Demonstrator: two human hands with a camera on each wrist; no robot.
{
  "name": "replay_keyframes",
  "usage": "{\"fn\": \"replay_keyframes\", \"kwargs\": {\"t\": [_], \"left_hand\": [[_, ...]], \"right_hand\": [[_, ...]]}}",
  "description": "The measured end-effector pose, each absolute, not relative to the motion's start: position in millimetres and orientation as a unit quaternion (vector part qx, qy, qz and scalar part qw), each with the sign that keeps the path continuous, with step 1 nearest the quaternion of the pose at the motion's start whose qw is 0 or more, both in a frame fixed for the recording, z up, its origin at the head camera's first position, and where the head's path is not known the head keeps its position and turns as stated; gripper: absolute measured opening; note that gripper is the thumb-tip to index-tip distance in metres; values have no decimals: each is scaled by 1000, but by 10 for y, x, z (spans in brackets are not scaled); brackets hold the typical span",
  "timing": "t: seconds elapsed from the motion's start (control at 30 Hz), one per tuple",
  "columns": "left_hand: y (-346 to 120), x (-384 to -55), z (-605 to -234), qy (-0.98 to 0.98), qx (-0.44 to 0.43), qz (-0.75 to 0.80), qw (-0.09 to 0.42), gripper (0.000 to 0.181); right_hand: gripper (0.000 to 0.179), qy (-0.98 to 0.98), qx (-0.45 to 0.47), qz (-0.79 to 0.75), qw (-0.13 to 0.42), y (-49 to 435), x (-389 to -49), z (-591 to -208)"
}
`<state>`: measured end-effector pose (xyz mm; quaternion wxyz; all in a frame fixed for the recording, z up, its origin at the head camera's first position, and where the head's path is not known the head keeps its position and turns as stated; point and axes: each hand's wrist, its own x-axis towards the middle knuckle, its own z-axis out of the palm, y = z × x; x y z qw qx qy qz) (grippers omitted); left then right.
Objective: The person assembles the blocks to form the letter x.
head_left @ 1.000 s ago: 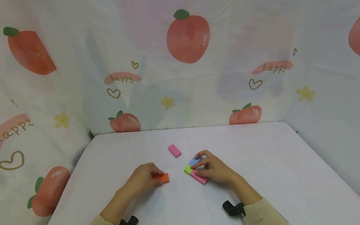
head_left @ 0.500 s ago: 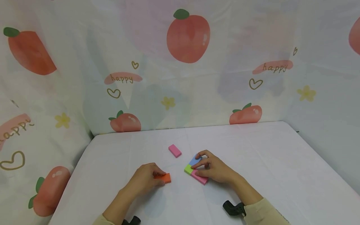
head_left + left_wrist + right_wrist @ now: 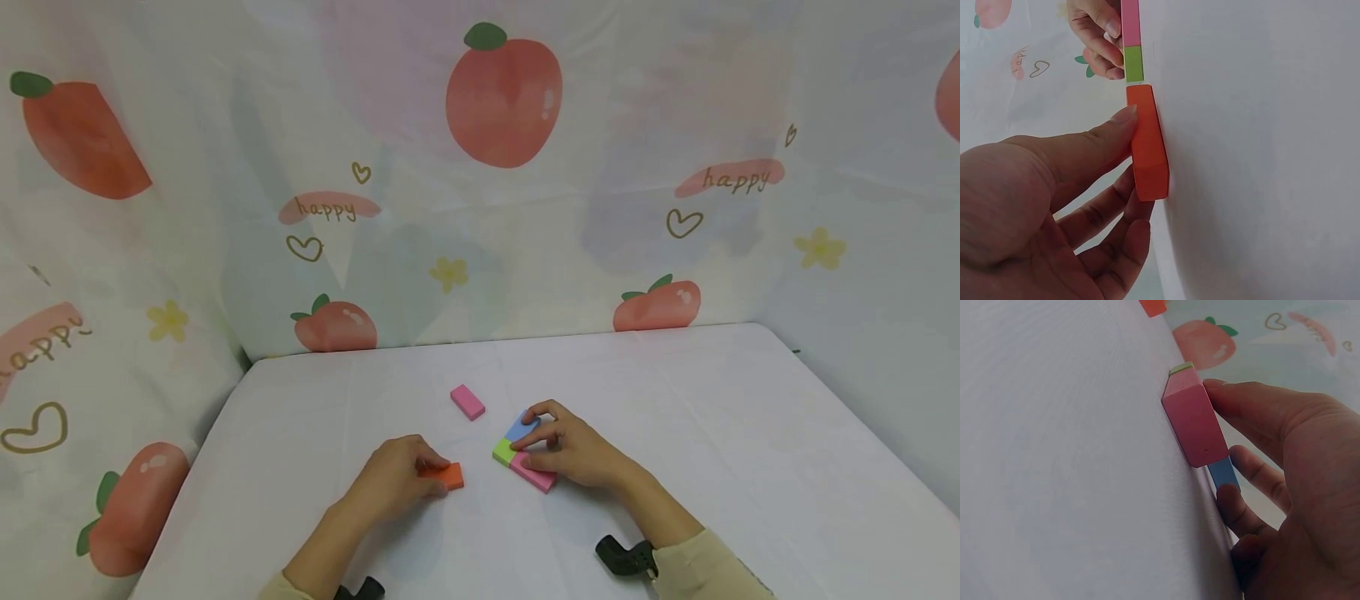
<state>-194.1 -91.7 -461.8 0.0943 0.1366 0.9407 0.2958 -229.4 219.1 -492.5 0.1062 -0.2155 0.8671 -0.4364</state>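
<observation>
Head: we have the left hand (image 3: 397,477) pinching the orange block (image 3: 452,477), left of the green block (image 3: 503,452); fingers hide its left end. Right hand (image 3: 581,450) has fingers spread, tips on the green corner, blue block (image 3: 519,429) (far) and joined pink block (image 3: 536,477) (near), partly covering both. Loose pink block (image 3: 468,402) lies farther out on the tabletop (image 3: 750,433). Left black wrist mount (image 3: 363,590) cut off at near edge.

Left wrist: we see orange just short of green; joined pink cropped.

Right wrist: green's a sliver, blue mostly behind pink, orange clipped.
</observation>
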Motion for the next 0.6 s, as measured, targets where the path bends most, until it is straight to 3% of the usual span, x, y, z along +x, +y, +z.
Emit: {"fn": "replay_keyframes", "kwargs": {"t": [0.6], "left_hand": [[-834,-1920,-4626,941,131,297,89,27]], "right_hand": [[16,866,-217,-439,103,2194,-2300,-4932]]}}
